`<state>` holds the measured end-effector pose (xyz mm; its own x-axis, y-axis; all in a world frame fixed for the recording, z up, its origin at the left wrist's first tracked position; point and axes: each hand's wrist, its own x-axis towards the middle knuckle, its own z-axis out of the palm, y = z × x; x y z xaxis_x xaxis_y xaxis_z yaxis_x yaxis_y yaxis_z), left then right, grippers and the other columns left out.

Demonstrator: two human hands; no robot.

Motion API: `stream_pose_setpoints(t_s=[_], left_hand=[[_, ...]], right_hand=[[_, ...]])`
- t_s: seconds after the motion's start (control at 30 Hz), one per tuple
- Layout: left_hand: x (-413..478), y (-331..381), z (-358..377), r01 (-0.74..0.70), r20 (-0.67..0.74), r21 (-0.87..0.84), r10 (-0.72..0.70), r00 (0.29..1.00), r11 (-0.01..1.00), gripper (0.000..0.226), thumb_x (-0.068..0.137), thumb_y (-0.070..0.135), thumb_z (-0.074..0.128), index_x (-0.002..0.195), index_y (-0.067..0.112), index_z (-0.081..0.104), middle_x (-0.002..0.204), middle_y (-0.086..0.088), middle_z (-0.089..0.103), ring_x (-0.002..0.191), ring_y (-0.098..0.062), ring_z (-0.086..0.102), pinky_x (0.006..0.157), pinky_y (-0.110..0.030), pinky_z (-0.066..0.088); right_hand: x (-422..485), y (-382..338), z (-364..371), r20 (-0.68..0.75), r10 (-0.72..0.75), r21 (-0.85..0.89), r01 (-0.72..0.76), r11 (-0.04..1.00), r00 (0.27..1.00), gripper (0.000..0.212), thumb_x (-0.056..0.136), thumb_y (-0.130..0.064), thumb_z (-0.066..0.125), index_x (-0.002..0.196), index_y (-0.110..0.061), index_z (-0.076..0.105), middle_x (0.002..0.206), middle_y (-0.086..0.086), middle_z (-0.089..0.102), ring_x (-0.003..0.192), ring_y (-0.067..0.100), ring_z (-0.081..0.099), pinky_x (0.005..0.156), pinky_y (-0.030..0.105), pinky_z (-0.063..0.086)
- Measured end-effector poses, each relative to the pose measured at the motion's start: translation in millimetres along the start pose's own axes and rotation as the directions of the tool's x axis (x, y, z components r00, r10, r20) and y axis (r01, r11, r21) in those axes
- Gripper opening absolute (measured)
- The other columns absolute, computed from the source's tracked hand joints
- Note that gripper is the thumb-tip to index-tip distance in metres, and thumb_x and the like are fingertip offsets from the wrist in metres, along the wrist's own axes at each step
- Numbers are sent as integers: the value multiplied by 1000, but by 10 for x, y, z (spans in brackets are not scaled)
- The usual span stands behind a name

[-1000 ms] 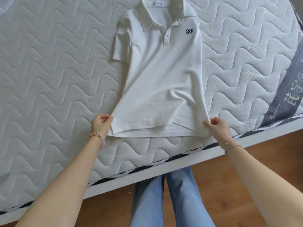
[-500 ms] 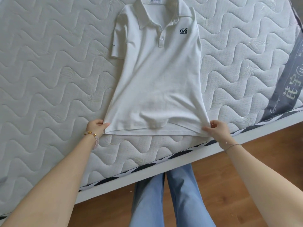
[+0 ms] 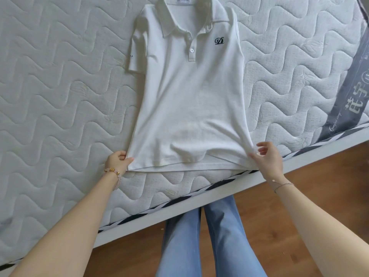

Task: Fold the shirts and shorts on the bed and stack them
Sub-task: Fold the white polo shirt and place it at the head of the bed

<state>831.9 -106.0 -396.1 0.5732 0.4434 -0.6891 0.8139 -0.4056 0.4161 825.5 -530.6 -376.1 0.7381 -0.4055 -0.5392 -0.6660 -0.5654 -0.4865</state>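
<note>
Mattress, quilted white, bears polo shirt beside wooden floor

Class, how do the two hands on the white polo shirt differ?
The left hand pinches the white polo shirt with fingers curled; the right hand pinches it with one finger raised. The left wears a beaded bracelet, the right a thin chain. Both hold hem corners.

The polo shirt lies flat on the mattress, collar at the far side, hem near the front edge. The left hand pinches its left hem corner, the right hand its right.
</note>
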Motion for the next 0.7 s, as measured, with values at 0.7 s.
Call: stream_pose_setpoints(t_s=[0.7], left_hand=[[410,1268,-145,-244,10,-6,244,970,970,45,83,6,67,124,-4,50,124,-21,57,107,-30,57,89,-26,40]], right_hand=[[621,-1130,49,108,-243,73,236,969,964,40,84,-20,67,121,-12,54,121,2,59,105,17,54,82,23,37]])
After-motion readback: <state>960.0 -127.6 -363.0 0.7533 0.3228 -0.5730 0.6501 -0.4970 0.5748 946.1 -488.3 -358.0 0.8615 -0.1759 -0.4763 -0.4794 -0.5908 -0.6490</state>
